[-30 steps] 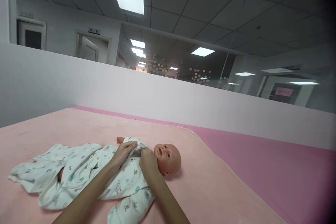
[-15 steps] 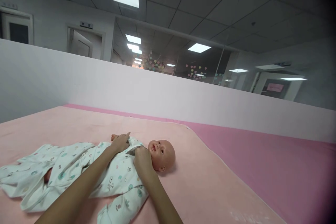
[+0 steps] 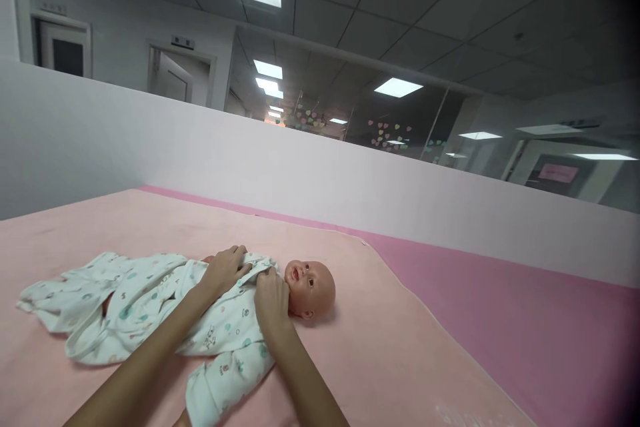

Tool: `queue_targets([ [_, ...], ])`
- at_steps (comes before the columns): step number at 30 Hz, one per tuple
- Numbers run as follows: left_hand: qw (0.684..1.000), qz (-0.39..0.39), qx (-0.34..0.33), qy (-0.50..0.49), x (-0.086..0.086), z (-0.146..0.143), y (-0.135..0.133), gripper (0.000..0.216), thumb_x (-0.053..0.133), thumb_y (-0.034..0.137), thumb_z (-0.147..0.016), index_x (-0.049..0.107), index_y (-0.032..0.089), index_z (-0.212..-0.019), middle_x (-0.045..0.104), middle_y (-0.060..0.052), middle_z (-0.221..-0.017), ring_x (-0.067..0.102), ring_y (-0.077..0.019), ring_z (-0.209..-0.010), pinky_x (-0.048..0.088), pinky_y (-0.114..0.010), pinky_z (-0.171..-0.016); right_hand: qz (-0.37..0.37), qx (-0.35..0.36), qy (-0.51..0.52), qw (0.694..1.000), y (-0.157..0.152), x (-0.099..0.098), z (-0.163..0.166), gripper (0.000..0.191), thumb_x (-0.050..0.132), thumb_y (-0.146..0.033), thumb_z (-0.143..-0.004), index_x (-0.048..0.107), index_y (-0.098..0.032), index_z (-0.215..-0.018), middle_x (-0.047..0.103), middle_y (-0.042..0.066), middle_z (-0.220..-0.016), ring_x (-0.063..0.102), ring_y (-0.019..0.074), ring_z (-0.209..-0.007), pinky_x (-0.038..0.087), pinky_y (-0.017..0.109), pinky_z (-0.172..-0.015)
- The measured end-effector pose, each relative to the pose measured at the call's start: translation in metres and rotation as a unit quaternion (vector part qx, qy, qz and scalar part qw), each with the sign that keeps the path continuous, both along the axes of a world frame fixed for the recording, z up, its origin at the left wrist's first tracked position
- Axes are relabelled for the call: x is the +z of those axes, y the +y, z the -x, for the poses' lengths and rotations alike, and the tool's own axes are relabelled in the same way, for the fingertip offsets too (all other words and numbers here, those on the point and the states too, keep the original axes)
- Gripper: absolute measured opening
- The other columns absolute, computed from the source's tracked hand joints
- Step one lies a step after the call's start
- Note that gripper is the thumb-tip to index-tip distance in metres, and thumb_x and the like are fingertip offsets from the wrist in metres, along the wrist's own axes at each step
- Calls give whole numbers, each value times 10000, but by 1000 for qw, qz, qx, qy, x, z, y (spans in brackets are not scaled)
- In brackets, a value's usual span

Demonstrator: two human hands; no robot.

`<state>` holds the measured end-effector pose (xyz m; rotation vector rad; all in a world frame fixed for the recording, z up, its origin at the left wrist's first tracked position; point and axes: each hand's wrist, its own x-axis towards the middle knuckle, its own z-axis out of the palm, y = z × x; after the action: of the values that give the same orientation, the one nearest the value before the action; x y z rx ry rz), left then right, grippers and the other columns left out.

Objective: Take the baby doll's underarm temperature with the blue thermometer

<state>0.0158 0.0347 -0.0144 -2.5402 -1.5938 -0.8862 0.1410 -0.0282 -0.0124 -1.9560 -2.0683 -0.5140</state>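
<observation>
A baby doll (image 3: 313, 287) lies on its back with its bald head to the right. It wears a white baby outfit (image 3: 210, 330) printed with small animals and green dots. My left hand (image 3: 227, 271) is closed on the far side of the outfit's chest, fingers curled over the cloth. Beside the doll's chin, my right hand (image 3: 273, 293) pinches the outfit near its neckline. A raised fold of cloth runs between both hands. The doll's far hand is mostly hidden behind my left hand, and the near sleeve lies toward me.
A peach-pink cover (image 3: 390, 347) lies under the doll, over a darker pink mat (image 3: 480, 280). A low white wall (image 3: 300, 173) runs along the back. Beyond it are glass with heart stickers, doors and ceiling lights.
My left hand has curled its fingers, where one was stretched out before, and covers more of the doll's far hand. My right hand stays at the neckline. The view has shifted slightly.
</observation>
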Motion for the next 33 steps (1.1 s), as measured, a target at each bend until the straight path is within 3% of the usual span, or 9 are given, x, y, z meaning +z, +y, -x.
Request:
queue_targets([
  [4, 997, -19, -42, -55, -6, 6, -9, 353, 423, 442, -812, 516, 217, -1068, 580, -56, -1055, 531, -232, -984, 371, -346, -854, -44, 13, -9, 999, -5, -4, -7, 244, 400, -40, -777, 617, -146, -748, 559, 104, -940, 556, 143, -644, 373, 236, -513],
  [8, 997, -8, -54, -50, -10, 9, -10, 529, 508, 509, -738, 464, 239, -1190, 517, -63, -1193, 456, -264, -1091, 302, -392, -944, -142, 122, 1, 982, -10, 5, -39, 188, 421, -128, -798, 600, -168, -757, 558, 65, -826, 509, 147, -676, 356, 241, -577],
  [10, 997, 9, -56, -51, -11, 9, -9, 583, 529, 541, -710, 457, 245, -1208, 499, -65, -1217, 440, -276, -1100, 292, -402, -949, -200, 131, 51, 970, -11, 14, -64, 232, 387, -180, -835, 609, -169, -766, 564, 70, -785, 502, 164, -740, 367, 258, -654],
  [13, 996, 24, -57, -59, -13, 10, -6, 642, 547, 582, -679, 454, 253, -1222, 483, -67, -1236, 418, -296, -1112, 288, -412, -945, -248, 98, 199, 943, -5, 23, -102, 281, 367, -272, -862, 624, -166, -902, 596, 96, -948, 488, 202, -934, 365, 320, -824],
  [18, 996, 15, -56, -66, -17, 11, -3, 641, 566, 573, -668, 461, 265, -1220, 487, -60, -1229, 417, -297, -1109, 288, -412, -940, -123, 140, 433, 882, 6, 17, -136, 362, 355, -419, -848, 625, -179, -876, 633, 64, -934, 546, 188, -896, 405, 310, -814],
  [23, 995, 26, -58, -71, -13, 11, -6, 619, 534, 591, -693, 454, 272, -1217, 485, -45, -1236, 413, -283, -1120, 298, -401, -937, -124, 171, 492, 845, 1, 17, -140, 301, 441, -414, -797, 563, -186, -643, 591, 24, -731, 542, 160, -726, 426, 287, -722],
  [26, 995, 27, -56, -76, -11, 11, -8, 629, 531, 610, -687, 459, 266, -1208, 494, -45, -1228, 417, -284, -1117, 302, -402, -930, -103, 199, 515, 827, -2, 19, -142, 190, 510, -338, -741, 618, -185, -767, 628, 40, -880, 560, 180, -868, 425, 313, -809],
  [29, 995, 22, -54, -82, -12, 10, -8, 624, 541, 608, -680, 471, 265, -1197, 503, -42, -1219, 419, -284, -1117, 302, -395, -929, -68, 218, 544, 807, -3, 20, -143, 297, 522, -339, -740, 636, -211, -982, 586, 51, -1149, 481, 195, -1115, 352, 351, -959],
  [33, 994, 19, -61, -86, -12, 10, -6, 624, 544, 606, -678, 478, 258, -1192, 509, -47, -1210, 427, -281, -1110, 302, -393, -927, 3, 212, 588, 780, -6, 22, -142, 409, 503, -493, -761, 673, -175, -954, 641, 84, -1070, 548, 221, -1048, 382, 377, -944],
])
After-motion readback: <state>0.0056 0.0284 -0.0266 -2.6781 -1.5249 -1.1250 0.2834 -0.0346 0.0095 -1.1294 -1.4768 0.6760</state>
